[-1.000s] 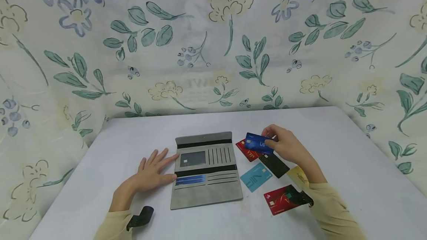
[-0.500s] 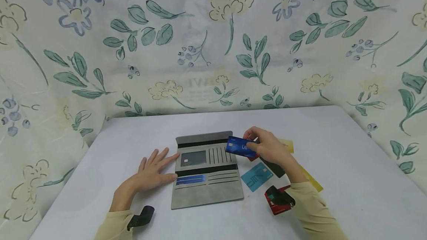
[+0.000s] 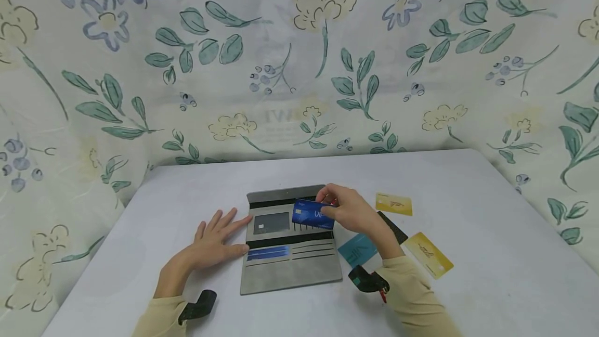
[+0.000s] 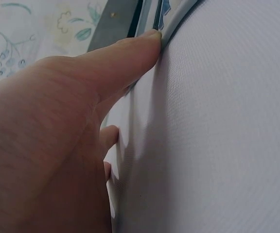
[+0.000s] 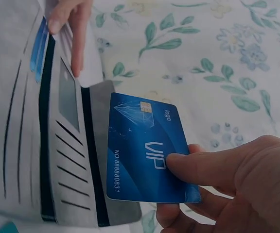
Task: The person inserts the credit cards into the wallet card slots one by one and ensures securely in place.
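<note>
A grey wallet [image 3: 290, 279] lies unfolded on the white table, with slits and a clear window on its inner side. Blue cards [image 3: 267, 253] show in its lower left slot, and a dark card [image 3: 271, 223] sits behind the window. My right hand [image 3: 357, 215] pinches a blue VIP card [image 5: 140, 145] between thumb and fingers, above the wallet's upper right slits. The right wrist view shows the card apart from these slits. With fingers spread, my left hand [image 3: 210, 248] rests on the table; its thumb [image 4: 140, 51] and index fingertip touch the wallet's left edge.
Right of the wallet lie a light blue card [image 3: 356, 249], a black card [image 3: 394, 229] and two yellow cards, one further back [image 3: 394, 204] and one nearer [image 3: 428, 255]. My right forearm and its dark wrist camera [image 3: 367, 280] cover other cards. Floral cloth hangs behind the table.
My right hand has carried the blue VIP card leftward from above the loose cards to over the wallet. Both yellow cards have come into fuller view. The left hand stays in place.
</note>
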The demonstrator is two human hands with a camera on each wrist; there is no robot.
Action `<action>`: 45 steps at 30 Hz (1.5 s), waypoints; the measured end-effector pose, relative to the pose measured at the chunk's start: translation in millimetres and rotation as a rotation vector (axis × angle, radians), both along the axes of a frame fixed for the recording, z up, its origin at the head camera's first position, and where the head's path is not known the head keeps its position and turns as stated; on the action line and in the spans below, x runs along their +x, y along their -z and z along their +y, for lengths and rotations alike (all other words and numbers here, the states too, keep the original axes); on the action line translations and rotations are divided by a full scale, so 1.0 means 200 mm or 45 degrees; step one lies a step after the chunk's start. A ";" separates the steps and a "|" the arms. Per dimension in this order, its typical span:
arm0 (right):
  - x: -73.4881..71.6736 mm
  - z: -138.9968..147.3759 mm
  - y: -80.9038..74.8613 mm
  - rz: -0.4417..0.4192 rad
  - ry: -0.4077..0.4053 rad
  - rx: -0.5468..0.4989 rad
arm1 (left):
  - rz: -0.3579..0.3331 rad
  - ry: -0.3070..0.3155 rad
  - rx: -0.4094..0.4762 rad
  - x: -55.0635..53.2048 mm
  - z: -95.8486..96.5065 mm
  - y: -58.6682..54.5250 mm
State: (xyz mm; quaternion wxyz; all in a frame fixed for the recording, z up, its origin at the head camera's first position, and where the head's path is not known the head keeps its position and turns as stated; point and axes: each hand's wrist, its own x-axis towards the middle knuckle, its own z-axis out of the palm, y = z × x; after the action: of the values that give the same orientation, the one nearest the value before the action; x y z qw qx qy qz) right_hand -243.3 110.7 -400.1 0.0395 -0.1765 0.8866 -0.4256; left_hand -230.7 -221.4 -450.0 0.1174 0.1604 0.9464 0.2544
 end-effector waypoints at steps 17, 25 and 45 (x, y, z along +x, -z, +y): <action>0.06 -0.29 0.07 0.042 -0.102 0.093 | -0.009 -0.004 -0.007 0.00 0.01 0.00; 0.08 -0.36 0.10 0.058 -0.163 0.161 | -0.018 -0.009 -0.009 0.00 0.01 0.00; 0.13 -0.44 0.15 0.086 -0.183 0.284 | -0.006 -0.002 -0.016 0.00 0.00 0.00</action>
State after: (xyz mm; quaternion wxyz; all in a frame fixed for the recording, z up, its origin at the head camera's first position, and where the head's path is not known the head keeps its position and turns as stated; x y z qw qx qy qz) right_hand -217.6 22.9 -430.0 0.0593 -0.2485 0.9144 -0.3141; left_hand -230.8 -220.4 -450.9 0.1204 0.1585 0.9479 0.2489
